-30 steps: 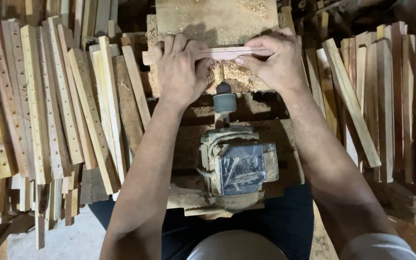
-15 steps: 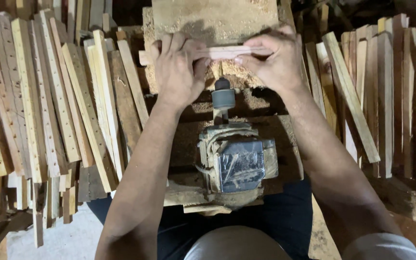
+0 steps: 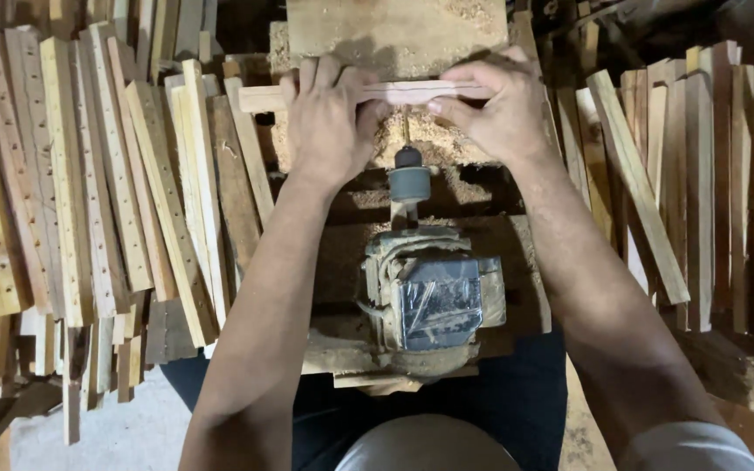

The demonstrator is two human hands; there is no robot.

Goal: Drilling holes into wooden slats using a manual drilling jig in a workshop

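On the far left, a thick bank of drilled wooden slats (image 3: 89,183) leans in overlapping rows, their lower ends ragged and uneven above a pale patch of floor (image 3: 106,436). The innermost slats crowd right up to the left forearm, leaving little room on that side.

The left hand (image 3: 329,118) lies knuckles up, fingers curled over and clamped on a slim wooden strip (image 3: 394,91) that runs crosswise; the strip's left end juts out past the hand over the slat pile. The strip sits pressed against a sawdust-strewn wooden block (image 3: 394,30), just above the drill bit and chuck (image 3: 410,179), which points up from a dusty electric motor (image 3: 434,296) bolted on a wooden base between the forearms. A heap of sawdust (image 3: 412,139) fills the gap beneath the strip.

The right hand (image 3: 490,109) grips the strip's other end, thumb beneath and fingers wrapped over the top. Both forearms angle inward, wrists nearly level.

To the right, more plain slats (image 3: 700,174) stand close, one slanting loose near the right forearm.
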